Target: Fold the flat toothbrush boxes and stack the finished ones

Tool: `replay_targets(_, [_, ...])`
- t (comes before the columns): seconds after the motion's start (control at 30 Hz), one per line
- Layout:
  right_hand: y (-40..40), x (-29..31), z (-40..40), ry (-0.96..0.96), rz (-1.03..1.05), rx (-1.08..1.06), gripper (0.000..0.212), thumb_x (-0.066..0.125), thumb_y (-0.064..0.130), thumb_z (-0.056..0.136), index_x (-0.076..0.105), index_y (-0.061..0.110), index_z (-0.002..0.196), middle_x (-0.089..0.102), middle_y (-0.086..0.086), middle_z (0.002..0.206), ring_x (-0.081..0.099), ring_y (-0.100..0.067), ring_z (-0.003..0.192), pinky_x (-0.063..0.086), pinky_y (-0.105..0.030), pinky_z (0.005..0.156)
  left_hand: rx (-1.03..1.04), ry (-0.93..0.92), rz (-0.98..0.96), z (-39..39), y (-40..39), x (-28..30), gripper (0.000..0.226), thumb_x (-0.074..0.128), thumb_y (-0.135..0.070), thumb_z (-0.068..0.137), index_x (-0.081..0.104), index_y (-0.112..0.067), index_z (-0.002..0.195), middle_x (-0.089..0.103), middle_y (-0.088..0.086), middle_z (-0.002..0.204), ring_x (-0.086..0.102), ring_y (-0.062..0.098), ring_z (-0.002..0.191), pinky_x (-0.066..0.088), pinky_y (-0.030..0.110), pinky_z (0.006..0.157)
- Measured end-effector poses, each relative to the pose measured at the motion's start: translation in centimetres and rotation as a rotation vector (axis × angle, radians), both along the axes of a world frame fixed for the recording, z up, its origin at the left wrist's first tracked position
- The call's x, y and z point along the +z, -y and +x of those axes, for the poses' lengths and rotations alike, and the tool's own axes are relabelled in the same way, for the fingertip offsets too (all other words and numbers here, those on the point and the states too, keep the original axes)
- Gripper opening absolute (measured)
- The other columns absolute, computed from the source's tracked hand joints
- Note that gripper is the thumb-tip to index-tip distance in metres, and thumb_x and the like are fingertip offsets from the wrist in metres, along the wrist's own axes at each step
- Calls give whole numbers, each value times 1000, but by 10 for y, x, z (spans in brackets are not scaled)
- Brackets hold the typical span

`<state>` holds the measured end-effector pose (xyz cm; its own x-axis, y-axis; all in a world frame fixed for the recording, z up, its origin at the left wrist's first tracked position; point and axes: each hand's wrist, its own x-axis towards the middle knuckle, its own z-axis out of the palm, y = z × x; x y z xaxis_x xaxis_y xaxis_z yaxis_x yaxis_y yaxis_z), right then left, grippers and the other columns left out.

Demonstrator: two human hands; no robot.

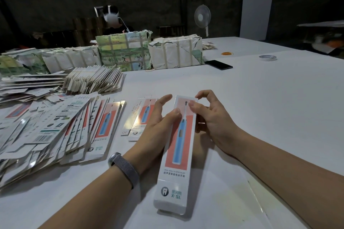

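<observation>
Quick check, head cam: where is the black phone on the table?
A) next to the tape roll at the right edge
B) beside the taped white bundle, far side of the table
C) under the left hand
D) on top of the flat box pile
B: the black phone lies flat on the table just right of the taped white bundle, well apart from the tape roll.
</observation>
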<state>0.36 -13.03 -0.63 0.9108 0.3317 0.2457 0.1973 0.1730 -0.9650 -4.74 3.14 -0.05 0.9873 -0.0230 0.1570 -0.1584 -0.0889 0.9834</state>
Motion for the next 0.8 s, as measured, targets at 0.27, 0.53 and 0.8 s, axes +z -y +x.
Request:
replay_targets(0.27, [-1,-1,8,-65,132,-275,16,56,42,99,45,38,109,72,-3,79,62,-21,74,57,-38,74,-9,-42,-55,-1,1,0,23,55,-30,102,47,-37,122,76,-4,81,73,14,66,55,23,54])
replay_targets(0.53, [-12,0,-16,423,-358,-303,47,74,47,82,58,35,124,59,22,106,60,-1,94,52,-14,67,193,150,-173,1,0,3,38,65,-41,82,49,-7,90,70,20,96,75,30,84,64,41,64])
replay_targets(0.8, [16,31,-8,570,-940,-449,61,60,58,78,56,31,133,67,10,108,66,-12,83,60,-28,70,86,220,143,2,1,-5,14,58,-8,99,65,-20,96,73,-5,99,70,15,99,61,33,67])
